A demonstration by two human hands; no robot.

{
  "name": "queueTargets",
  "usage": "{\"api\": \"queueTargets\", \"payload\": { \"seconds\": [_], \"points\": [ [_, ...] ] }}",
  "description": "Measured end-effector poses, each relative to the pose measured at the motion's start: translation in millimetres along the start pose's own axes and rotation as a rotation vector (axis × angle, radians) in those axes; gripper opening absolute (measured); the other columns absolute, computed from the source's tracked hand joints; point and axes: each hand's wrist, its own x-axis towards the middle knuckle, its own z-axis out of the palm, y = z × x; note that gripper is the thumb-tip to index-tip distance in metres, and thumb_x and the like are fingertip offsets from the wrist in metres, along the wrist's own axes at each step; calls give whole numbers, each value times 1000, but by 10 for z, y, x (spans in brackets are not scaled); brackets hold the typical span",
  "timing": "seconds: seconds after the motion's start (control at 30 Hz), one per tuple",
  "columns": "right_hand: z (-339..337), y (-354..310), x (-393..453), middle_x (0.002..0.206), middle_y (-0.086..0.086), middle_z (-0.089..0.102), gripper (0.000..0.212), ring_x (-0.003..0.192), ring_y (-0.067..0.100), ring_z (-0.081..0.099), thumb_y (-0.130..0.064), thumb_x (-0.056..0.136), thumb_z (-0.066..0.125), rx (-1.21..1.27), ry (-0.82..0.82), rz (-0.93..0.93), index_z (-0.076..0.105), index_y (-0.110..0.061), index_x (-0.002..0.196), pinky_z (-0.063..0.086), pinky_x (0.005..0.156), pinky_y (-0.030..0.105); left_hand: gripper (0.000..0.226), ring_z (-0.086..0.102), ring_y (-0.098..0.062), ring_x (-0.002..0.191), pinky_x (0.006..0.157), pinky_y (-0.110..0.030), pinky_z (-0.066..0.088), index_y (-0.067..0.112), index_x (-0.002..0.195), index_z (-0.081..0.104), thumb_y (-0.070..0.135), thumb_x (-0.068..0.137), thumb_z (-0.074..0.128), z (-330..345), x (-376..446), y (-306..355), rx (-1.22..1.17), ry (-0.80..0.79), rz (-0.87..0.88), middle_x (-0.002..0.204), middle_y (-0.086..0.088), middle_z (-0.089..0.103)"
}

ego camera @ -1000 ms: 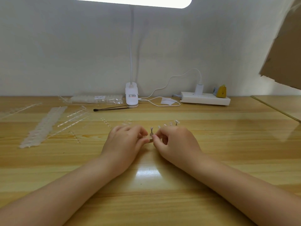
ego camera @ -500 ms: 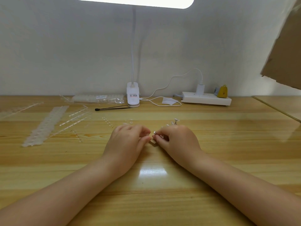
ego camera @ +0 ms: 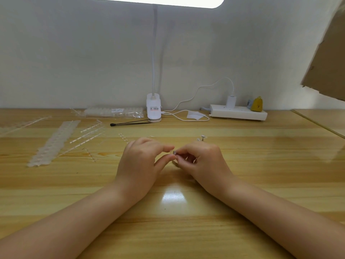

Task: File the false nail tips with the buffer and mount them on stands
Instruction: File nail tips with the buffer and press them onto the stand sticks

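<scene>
Both forearms reach in from the near edge over the wooden table, a lamp glare spot on the wood between them. Right hand: fingers curled, thumb and forefinger pinching a tiny grey stand by its top; too small to tell whether a nail tip sits on it. Left hand: fingers loosely bent, thumb and forefinger tips just beside the stand, parted; cannot tell whether they touch it. Just behind the right hand, a mounted stand upright on the table. Further left, a long strip of clear nail tips and several thin clear sprue strips lie flat. Far edge, by the wall: bagged nail tips, a black thin tool, the white clip lamp base, its cable, a white power strip with a charger plugged in, a small yellow object.
</scene>
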Motion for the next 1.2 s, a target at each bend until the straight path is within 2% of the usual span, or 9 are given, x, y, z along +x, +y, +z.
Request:
{"api": "queueTargets", "payload": {
  "seconds": [0.23,0.47,0.6,0.7,0.83,1.0,1.1,1.2],
  "points": [
    [-8,-2,4,73,7,68,5,67,18,59,-6,84,70,-1,-10,20,75,-4,85,47,68,34,21,64,-18,85,79,-35,41,21,93,75,33,79,67,0,1,-3,4,35,11,87,10,73],
    [-7,-16,-3,71,4,67,5,64,11,54,-6,83,72,-7,-17,-22,76,-6,86,39,64,16,22,65,-17,86,79,-37,42,23,93,75,37,79,66,7,-3,-11,8,12,24,87,12,73],
    [-3,1,-8,69,5,67,4,64,14,56,-5,83,72,-10,-18,-39,75,-5,85,42,63,21,20,65,-20,86,79,-39,44,23,92,76,36,79,68,7,-6,-1,5,2,19,87,10,73],
    [4,15,-9,67,5,64,3,62,11,51,-1,80,73,-12,0,-64,74,-3,81,39,61,19,23,64,-22,89,82,-44,45,25,94,77,38,79,65,-9,4,10,-54,-31,-20,91,12,73],
    [14,35,-25,67,6,61,6,61,12,51,3,78,73,-10,22,-131,74,-3,81,41,58,21,24,66,-21,88,81,-51,48,24,92,78,37,74,67,-33,12,13,-133,-30,-26,93,11,74],
    [13,54,-38,67,6,62,7,61,10,50,5,78,74,-18,43,-186,73,-1,80,41,59,18,24,64,-15,91,84,-50,47,27,91,77,39,72,68,-56,17,34,-218,-39,-44,94,16,72],
    [-12,52,-31,66,3,62,5,60,8,49,2,79,74,4,54,-175,73,-3,80,40,60,17,27,63,-13,95,85,-49,47,28,98,75,39,76,69,-61,9,65,-247,-31,-44,98,21,67],
    [-23,47,-27,70,-1,69,4,63,9,62,-5,83,73,94,73,-74,74,-7,86,49,62,22,37,63,-15,98,88,-46,47,24,115,69,40,83,64,-41,-19,90,-200,-40,-51,111,12,67]
  ]
}}
